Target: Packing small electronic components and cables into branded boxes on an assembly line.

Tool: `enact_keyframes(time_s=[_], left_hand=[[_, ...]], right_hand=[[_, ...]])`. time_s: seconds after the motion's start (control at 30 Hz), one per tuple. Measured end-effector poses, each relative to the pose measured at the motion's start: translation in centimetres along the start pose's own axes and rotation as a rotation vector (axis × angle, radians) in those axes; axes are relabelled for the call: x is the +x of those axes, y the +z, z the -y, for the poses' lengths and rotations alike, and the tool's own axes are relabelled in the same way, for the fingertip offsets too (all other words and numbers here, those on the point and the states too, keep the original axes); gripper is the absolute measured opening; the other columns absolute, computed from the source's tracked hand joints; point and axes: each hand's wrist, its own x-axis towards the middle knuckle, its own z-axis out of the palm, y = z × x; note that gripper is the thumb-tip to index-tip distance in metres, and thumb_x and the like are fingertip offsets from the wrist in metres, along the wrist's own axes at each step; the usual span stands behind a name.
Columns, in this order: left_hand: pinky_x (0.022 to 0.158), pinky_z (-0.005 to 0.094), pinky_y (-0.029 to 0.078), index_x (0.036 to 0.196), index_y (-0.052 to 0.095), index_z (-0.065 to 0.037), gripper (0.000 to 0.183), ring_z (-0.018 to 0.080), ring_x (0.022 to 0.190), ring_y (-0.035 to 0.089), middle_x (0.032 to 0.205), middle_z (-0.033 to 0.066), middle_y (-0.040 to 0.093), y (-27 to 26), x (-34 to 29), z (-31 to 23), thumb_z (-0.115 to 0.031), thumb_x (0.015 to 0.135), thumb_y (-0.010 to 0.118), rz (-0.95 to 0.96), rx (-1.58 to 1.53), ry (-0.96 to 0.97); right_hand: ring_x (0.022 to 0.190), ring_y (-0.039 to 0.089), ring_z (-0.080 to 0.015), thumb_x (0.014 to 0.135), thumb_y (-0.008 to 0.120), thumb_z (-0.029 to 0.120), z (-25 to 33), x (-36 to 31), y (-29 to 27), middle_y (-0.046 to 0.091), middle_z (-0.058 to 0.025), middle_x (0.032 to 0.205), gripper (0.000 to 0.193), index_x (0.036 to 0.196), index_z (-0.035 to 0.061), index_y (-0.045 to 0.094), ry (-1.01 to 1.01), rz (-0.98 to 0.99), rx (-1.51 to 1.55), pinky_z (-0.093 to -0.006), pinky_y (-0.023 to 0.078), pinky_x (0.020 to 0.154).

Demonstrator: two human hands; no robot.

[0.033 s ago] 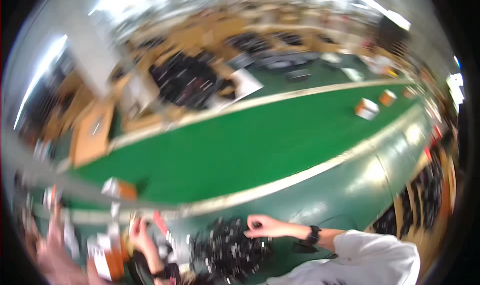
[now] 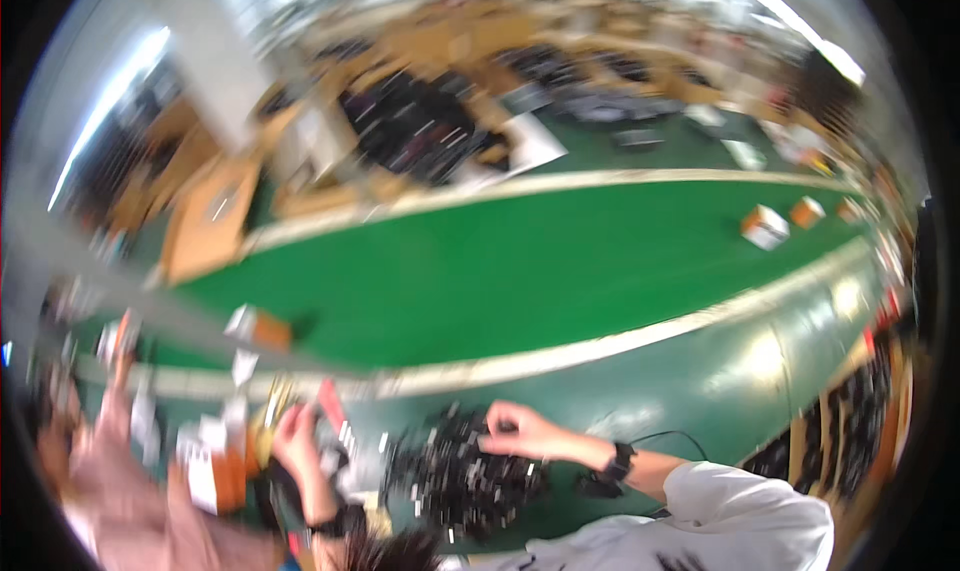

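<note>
My right hand is curled closed above a heap of small black parts on the near worktop. A dark bit shows within its fingers, too blurred to name. My left hand is raised left of the heap, fingertips pinched together; whatever they hold, if anything, is lost in the blur. Close to it are a yellowish-gold object and a red strip. Both wrists wear something black.
Beyond the worktop runs a green conveyor belt with pale edges, carrying orange-and-white boxes. More boxes stand at my left, beside a co-worker's pinkish sleeve. Cartons of black parts lie across the belt; others are at right.
The whole view has shifted, so the belt and boxes sit further right. Both hands appear slightly higher in the picture, with nearly the same poses.
</note>
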Motion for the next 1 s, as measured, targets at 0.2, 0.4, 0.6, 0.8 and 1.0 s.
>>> enact_keyframes(time_s=[0.2,0.4,0.6,0.8,1.0], left_hand=[[0.063,0.021,0.045,0.077,0.064,0.001,0.02,0.0059,0.068,0.056,0.071,0.0016,0.063,2.8,-10.4,-5.6,-0.017,0.073,0.072,0.356,0.095,-0.107],[0.07,0.0223,0.046,0.088,0.063,0.001,0.021,0.0077,0.079,0.057,0.086,0.003,0.062,4.1,-9.6,-2.8,-0.02,0.085,0.061,0.862,-0.314,-0.19],[0.059,0.0251,0.043,0.096,0.059,-0.003,0.02,0.0093,0.075,0.058,0.082,0.0027,0.062,-0.3,4.9,1.5,-0.006,0.078,0.051,0.316,-0.085,-0.14],[0.094,0.0465,0.034,0.119,0.045,-0.004,0.064,0.0334,0.119,0.035,0.129,0.0138,0.038,2.4,18.8,9.6,-0.021,0.063,0.072,-0.029,0.685,0.221],[0.093,0.054,0.03,0.117,0.044,-0.009,0.066,0.0266,0.117,0.037,0.122,0.007,0.042,6.5,21.1,10.1,-0.041,0.066,0.071,-0.122,1.078,0.134]], right_hand=[[0.078,0.055,-0.0072,0.079,0.066,0.016,5.8,4.1,6.7,0.061,-0.0024,0.093,0.037,0.111,0.0021,0.055,0.0,0.107,-0.03,-0.0209,0.045,0.07],[0.066,0.058,-0.0084,0.08,0.061,0.004,6.2,2.2,4.8,0.061,-0.003,0.076,0.018,0.096,-0.0039,0.058,0.2,0.069,0.091,-0.0199,0.045,0.062],[0.042,0.033,-0.0012,0.08,0.059,0.007,3.1,-0.8,-2.1,0.058,-0.0059,0.065,0.022,0.1,0.0029,0.052,0.294,-0.159,0.006,-0.0176,0.02,0.037],[0.047,0.044,-0.0048,0.078,0.061,0.004,-0.5,-6.2,-9.7,0.058,-0.0034,0.065,0.015,0.092,0.0026,0.056,0.478,-0.368,-0.044,-0.0188,0.031,0.042],[0.047,0.048,-0.012,0.078,0.059,0.007,-9.8,-8.1,-12.6,0.056,-0.0071,0.064,0.02,0.094,0.0008,0.051,0.206,-0.401,-0.459,-0.0248,0.041,0.046]])
